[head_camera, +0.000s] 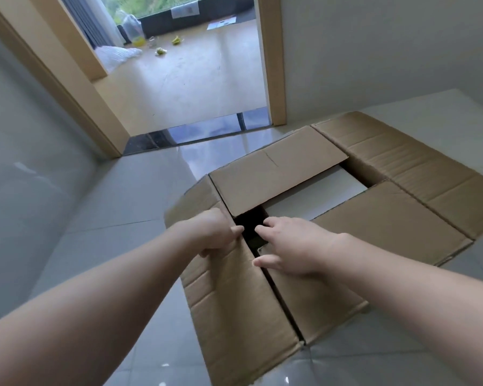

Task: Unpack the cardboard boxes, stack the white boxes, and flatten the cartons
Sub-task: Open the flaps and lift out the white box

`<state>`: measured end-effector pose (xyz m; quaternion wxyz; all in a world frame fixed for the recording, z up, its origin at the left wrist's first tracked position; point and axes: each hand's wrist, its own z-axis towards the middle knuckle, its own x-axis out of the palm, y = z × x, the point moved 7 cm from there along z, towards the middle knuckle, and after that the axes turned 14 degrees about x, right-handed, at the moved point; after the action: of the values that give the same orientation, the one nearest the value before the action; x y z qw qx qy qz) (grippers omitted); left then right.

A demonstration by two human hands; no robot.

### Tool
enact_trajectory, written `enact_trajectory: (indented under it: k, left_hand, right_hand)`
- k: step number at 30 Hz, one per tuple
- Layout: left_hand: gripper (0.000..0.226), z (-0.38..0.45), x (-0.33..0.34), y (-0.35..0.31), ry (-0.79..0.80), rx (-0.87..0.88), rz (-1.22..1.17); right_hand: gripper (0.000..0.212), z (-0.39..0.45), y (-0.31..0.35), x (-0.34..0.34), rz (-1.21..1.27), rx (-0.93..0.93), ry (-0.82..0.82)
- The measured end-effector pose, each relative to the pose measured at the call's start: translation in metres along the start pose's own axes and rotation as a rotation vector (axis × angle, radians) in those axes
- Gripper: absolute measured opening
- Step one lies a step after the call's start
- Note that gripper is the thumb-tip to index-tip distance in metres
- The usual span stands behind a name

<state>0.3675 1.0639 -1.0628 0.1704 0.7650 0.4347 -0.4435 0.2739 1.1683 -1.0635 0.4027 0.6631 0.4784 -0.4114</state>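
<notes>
Head view: brown corrugated cardboard carton [304, 246] on grey tiled floor [109, 218], flaps part-open, flat white box [315, 193] inside. Left hand [215, 232] grips near flap edge; right hand [290, 249] spread, fingers relaxed, on adjacent flap.

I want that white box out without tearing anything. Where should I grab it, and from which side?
Best guess: fold back the near flaps first; the left hand already grips one flap. The white box lies flat inside the carton and only its top shows. Then come from above and grip its two long edges.
</notes>
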Motion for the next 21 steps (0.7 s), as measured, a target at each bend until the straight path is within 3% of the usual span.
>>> enact_trajectory:
  k: [3,5,8,10,13,17,19,21]
  left_hand:
    - [0.049,0.022,0.024,0.011,-0.055,-0.075,-0.349]
    - [0.049,0.029,0.014,0.009,-0.093,-0.033,-0.201]
    - [0.041,0.027,-0.025,-0.015,-0.323,0.144,0.245]
    - [0.029,0.021,-0.037,-0.043,-0.417,0.324,0.189]
    - [0.031,0.012,-0.025,-0.088,-0.284,0.559,-0.035]
    - [0.033,-0.012,-0.001,-0.139,-0.02,0.738,-0.07]
    - [0.032,-0.025,0.014,-0.158,0.113,0.774,-0.092]
    - [0.037,-0.035,0.028,-0.171,0.2,0.761,-0.137]
  right_hand:
    - [0.04,-0.002,-0.014,0.0,-0.029,0.05,0.017]
    - [0.039,-0.005,-0.02,-0.007,-0.013,0.065,-0.007]
    - [0.039,-0.009,-0.023,-0.03,0.028,0.069,-0.088]
    - [0.04,-0.017,-0.025,-0.053,0.061,0.083,-0.115]
    - [0.031,-0.037,-0.04,-0.088,0.143,0.176,-0.047]
    - [0.017,-0.077,-0.075,-0.115,0.056,0.327,0.099]
    - [0.019,-0.094,-0.092,-0.117,0.015,0.379,0.165]
    - [0.037,-0.108,-0.105,-0.116,-0.012,0.422,0.215]
